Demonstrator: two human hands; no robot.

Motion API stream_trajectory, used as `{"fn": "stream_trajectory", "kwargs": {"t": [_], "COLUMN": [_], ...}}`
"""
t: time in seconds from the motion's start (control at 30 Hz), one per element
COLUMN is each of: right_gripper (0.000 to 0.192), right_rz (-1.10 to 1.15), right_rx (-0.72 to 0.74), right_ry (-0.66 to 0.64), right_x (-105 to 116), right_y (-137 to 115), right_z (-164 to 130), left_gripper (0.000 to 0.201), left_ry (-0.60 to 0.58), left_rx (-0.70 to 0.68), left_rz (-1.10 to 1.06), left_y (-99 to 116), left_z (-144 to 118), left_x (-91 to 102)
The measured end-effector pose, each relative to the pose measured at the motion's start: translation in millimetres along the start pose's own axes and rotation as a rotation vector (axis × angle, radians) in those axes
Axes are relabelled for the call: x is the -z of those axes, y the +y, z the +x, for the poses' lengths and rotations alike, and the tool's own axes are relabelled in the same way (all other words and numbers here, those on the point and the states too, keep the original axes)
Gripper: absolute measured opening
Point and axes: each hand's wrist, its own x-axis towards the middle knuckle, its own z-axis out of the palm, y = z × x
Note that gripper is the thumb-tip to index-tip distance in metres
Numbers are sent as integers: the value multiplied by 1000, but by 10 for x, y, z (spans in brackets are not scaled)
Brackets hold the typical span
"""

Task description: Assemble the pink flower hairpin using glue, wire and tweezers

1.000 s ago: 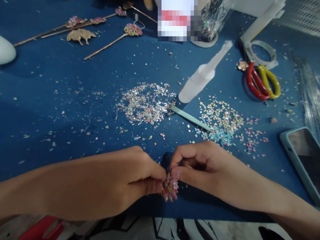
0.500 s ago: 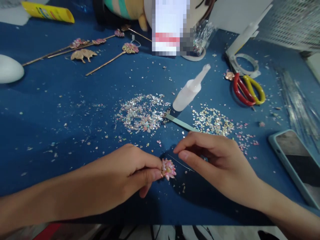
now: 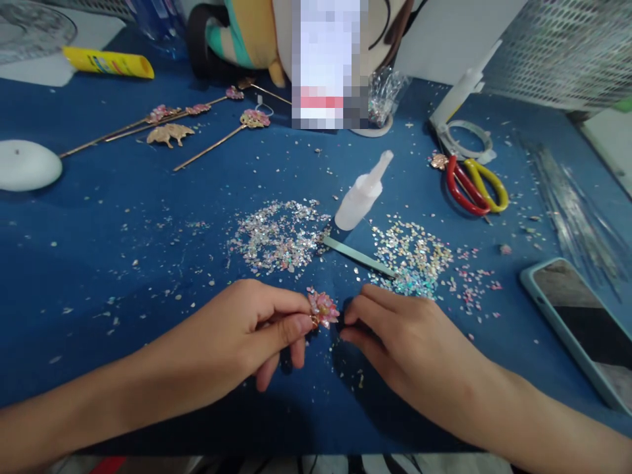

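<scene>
— Fingers first: the left hand [image 3: 237,336] pinches the pink flower ornament [image 3: 323,308] between thumb and forefinger, its other fingers curled loosely under. What is different from a moment back?

— A second ago both hands were closed on the ornament together. Half a second ago the right hand [image 3: 395,336] had let go and hung open just beside it. Now that hand is lower, fingers drawn together with their tips down near the blue cloth [image 3: 99,263], just right of the flower. Whether it grips anything I cannot tell; if so, it is too fine to see.

— So only the left carries the piece?

— Yes, I judge the right is freed for picking something up.

— How does the flower look?

— Small, layered pink petals with an iridescent sheen and a gilt base, held just above the cloth between the two hands.

— Beyond the hands?

— Tweezers [image 3: 358,257] ahead of the right hand, flake piles [image 3: 276,234] further out, then the glue bottle [image 3: 360,194] and scissors [image 3: 474,187].
</scene>
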Motion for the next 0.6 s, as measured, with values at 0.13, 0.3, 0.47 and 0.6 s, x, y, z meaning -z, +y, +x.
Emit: {"fn": "stream_trajectory", "kwargs": {"t": [0.13,0.3,0.47,0.6], "right_gripper": [29,37,40,38], "right_rz": [-228,-324,-323,-226], "right_rx": [60,89,60,44], "right_ry": [75,77,-1,-96], "right_x": [-38,14,7,-6], "right_y": [-103,-255,-279,-228], "right_z": [-46,-26,11,14], "left_gripper": [41,39,41,41], "left_ry": [17,52,69,73], "left_rx": [-13,-21,-18,-22], "left_rz": [-1,-45,-30,-3], "left_y": [-21,5,-3,-15], "left_z": [1,10,19,6], "left_x": [-7,-12,-20,-22]}}
